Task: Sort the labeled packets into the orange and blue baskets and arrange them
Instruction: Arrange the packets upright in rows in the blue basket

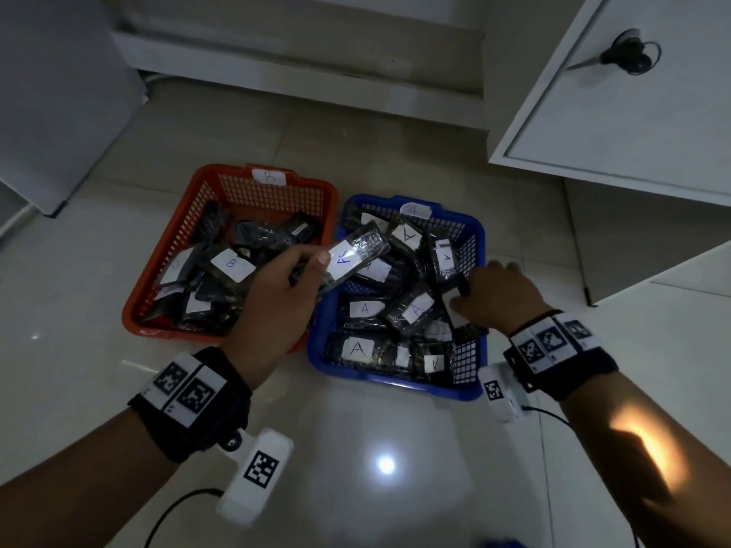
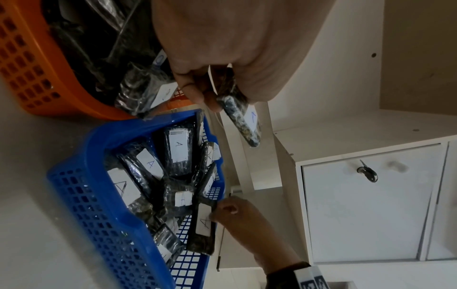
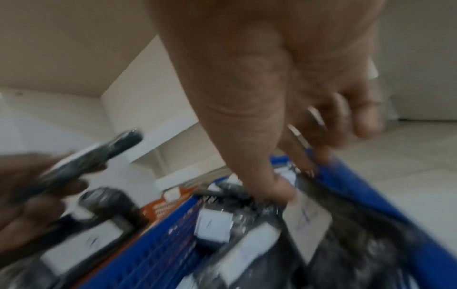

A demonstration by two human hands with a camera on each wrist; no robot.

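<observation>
Sorting looks nearly finished: the orange mesh plastic basket (image 1: 273,187) at centre-left holds B-labelled black wrapped packets, the blue mesh plastic basket (image 1: 470,306) at centre-right is heaped untidily with A's, and now the left hand (image 1: 277,294) pinches one more A-labelled packet (image 1: 352,251) above the blue basket's near-left edge while the right hand (image 1: 498,294) grips a packet standing at its right wall (image 2: 201,230), tidying left to do.

A-labeled black packet (image 1: 348,255) held above blue basket (image 1: 395,383).

A glossy pale tiled floor (image 1: 395,152) carried everything. On it the orange basket (image 1: 166,270) and the blue basket (image 1: 395,383) stood side by side, touching or nearly so, orange on the left. White cabinets (image 1: 633,112) stood on the floor beyond them.
</observation>
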